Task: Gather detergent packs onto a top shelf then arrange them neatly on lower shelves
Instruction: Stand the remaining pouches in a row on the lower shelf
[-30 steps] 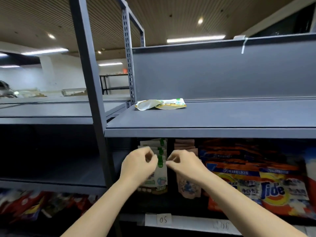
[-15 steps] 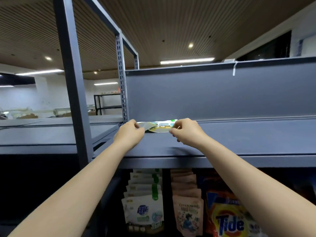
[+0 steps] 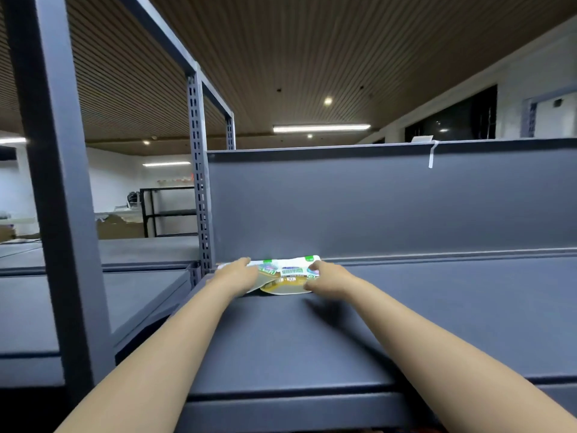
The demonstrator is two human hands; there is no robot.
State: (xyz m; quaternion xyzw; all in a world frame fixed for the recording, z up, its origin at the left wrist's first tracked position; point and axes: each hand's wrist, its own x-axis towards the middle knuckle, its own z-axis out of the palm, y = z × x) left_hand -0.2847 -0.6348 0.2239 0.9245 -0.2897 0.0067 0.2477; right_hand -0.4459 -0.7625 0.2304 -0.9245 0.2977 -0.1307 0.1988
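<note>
Lying flat, the detergent pack [image 3: 288, 274] runs left-right between both hands.

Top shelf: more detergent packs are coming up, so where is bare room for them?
The top shelf is bare right of the right hand along the back panel, and in front. Crowded only by the upright post, where both hands meet the detergent packs.

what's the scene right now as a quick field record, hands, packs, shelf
place: top shelf of a grey metal rack, back panel behind
packs: detergent packs lying flat near the back left corner
left hand: on the packs' left end, grip unclear
right hand: on the packs' right end, grip unclear
pack count: looks like more than one, exact number unclear
</note>
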